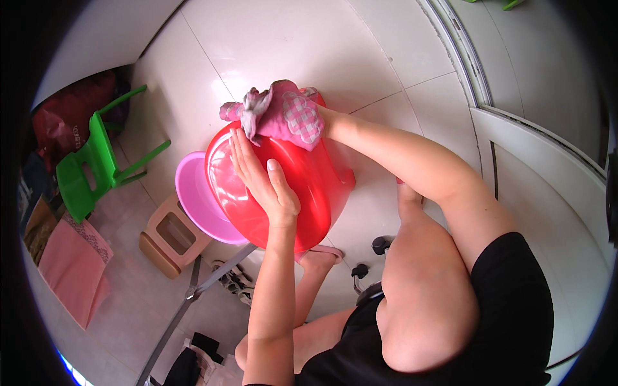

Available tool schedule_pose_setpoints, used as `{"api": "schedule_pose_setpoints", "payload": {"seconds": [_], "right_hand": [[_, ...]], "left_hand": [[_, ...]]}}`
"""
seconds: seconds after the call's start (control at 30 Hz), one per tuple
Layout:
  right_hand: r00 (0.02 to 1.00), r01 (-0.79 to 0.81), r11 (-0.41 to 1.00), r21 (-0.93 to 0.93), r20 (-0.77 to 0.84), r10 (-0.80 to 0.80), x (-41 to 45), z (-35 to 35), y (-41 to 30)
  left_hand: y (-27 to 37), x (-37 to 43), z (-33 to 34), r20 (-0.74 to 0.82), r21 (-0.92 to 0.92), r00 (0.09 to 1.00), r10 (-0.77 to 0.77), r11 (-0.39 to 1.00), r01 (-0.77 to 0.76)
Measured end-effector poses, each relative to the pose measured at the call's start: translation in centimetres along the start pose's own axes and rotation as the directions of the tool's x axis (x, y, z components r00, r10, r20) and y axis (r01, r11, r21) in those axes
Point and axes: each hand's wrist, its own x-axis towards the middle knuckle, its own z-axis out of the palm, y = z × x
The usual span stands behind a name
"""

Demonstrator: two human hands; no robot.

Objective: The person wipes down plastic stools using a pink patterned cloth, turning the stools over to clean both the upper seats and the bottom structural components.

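A glossy red plastic stool (309,193) is in front of me, its rounded top facing up. My left hand (263,178) lies on that top with straight fingers and the thumb spread; it holds nothing. Around my right hand is a pink cloth (285,116) with a checked cloud-shaped patch, held at the stool's far edge. That cloth hides the fingers and most of the hand, and only the wrist comes out of it. A greyish bunched part of it sticks out near my left fingertips.
Left of the stool is a pink plastic basin (195,193), beside a beige and brown step stool (169,236). Farther left are a green plastic chair (91,164) and a pink folded item (79,270). A grey metal bar (178,313) crosses the lower left. White sliding door panels (545,183) stand at right.
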Motion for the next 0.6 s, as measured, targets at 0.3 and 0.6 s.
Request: {"api": "schedule_pose_setpoints", "payload": {"seconds": [0.3,0.6], "right_hand": [[0.989,0.079,0.909,-0.409,0.147,-0.020,-3.7,3.1,6.5],[0.855,-0.488,0.859,0.157,0.283,0.434,-5.0,3.3,7.9]], "left_hand": [[0.4,0.1,0.3,0.008,0.043,1.000,-0.017,0.999,0.017],[0.6,0.2,0.1,0.014,0.038,0.999,-0.034,0.999,0.034]]}}
